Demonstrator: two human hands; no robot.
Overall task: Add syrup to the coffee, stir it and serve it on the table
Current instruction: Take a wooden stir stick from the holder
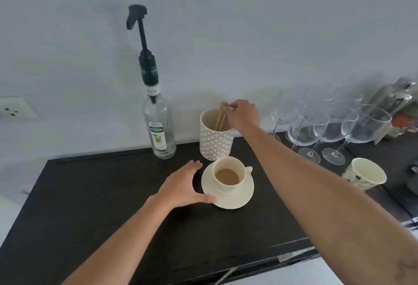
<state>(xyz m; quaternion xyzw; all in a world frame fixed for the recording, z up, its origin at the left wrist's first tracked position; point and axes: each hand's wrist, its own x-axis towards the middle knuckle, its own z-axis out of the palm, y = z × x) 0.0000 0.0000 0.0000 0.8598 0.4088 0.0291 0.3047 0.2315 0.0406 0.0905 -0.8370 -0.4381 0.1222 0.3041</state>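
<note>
Coffee cup (228,175) sits upright on its saucer (233,201) just right of the spread left hand (184,188), handle pointing right. Beyond it, the right hand (243,115) pinches wooden stirrers (221,116) leaning near-upright in a patterned holder (216,142).

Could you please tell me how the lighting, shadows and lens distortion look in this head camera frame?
Head view: soft, even daylight, no harsh glare; the syrup bottle casts a faint shadow on the wall to its left; wide-angle bending tilts the bottle and curves the counter edges; the wine glasses look slightly soft, with pale reflections.
</note>
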